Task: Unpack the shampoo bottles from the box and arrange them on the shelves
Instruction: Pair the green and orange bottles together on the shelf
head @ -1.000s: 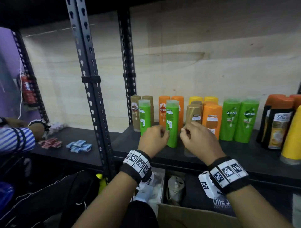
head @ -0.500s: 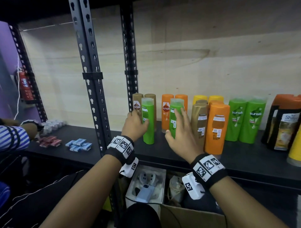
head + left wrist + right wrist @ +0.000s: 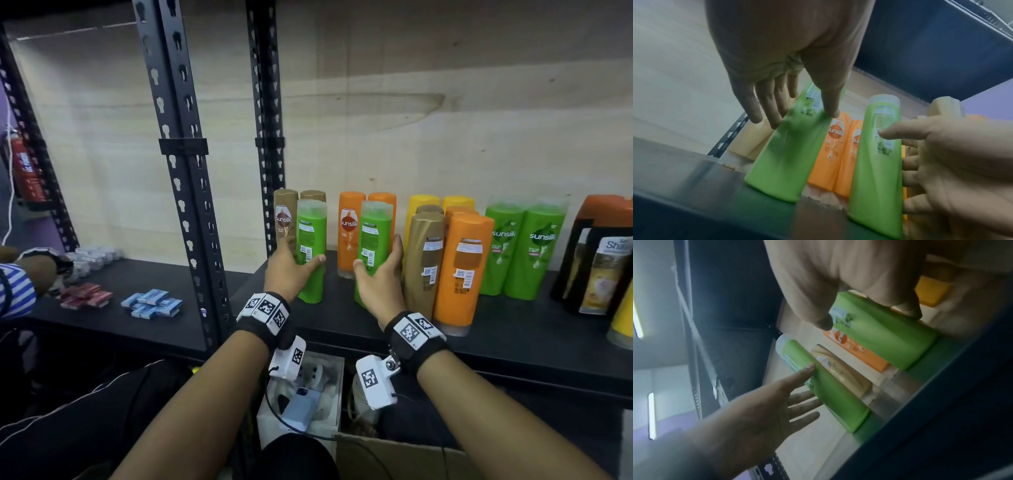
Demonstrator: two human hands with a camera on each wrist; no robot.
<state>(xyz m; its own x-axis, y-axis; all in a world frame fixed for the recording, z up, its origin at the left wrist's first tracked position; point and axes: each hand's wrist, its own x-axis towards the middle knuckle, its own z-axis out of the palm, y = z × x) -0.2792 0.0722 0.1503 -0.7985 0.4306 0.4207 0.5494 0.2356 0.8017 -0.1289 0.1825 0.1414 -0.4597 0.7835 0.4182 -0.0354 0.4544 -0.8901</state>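
Note:
Two green shampoo bottles stand upright on the black shelf [image 3: 513, 329], in front of brown and orange ones. My left hand [image 3: 303, 250] holds the left green bottle [image 3: 310, 291] between its thumb and nearly straight fingers [image 3: 772, 120]. My right hand [image 3: 376, 253] holds the right green bottle [image 3: 375, 219] the same way, thumb on the front and fingers [image 3: 910, 164] on its right side. The right wrist view shows both bottles, left [image 3: 830, 394] and right [image 3: 885, 337], each with a thumb on it. The cardboard box [image 3: 394, 455] sits below the shelf.
Brown [image 3: 423, 260], orange [image 3: 460, 270], yellow and more green bottles [image 3: 527, 253] stand to the right, then dark bottles [image 3: 596, 260]. A slotted post [image 3: 185, 192] divides the shelving. Small blue packs [image 3: 152, 303] lie left, near another person's striped sleeve [image 3: 17, 294].
Both hands have left the shelf's front edge, opened, and reached in to the two green bottles. Each now has a bottle between thumb and fingers.

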